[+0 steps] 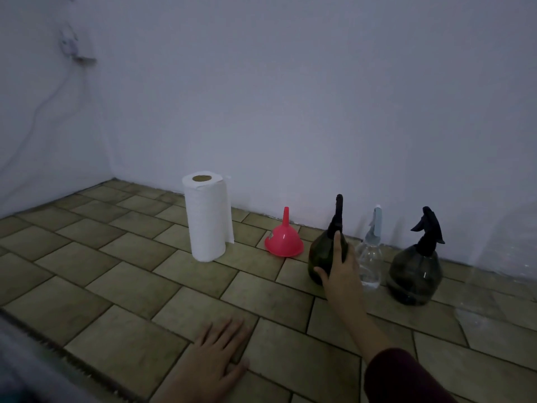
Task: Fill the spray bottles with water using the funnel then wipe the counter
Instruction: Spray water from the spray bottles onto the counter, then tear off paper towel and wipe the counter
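Three spray bottles stand in a row near the wall. The left one, a dark green spray bottle (321, 257) with a black nozzle, is gripped round its belly by my right hand (341, 271). Behind my hand stands a clear spray bottle (370, 257) with a pale blue head. Farther right is a dark smoky spray bottle (415, 274) with a black trigger. A red funnel (284, 241) sits upside down, spout up, left of the green bottle. My left hand (213, 362) rests flat on the tiled counter (116, 286) near the front edge.
A white paper towel roll (207, 216) stands upright left of the funnel. A clear plastic container (499, 271) is faintly visible at the far right against the wall. A wall socket with a cable (71, 45) hangs at the upper left.
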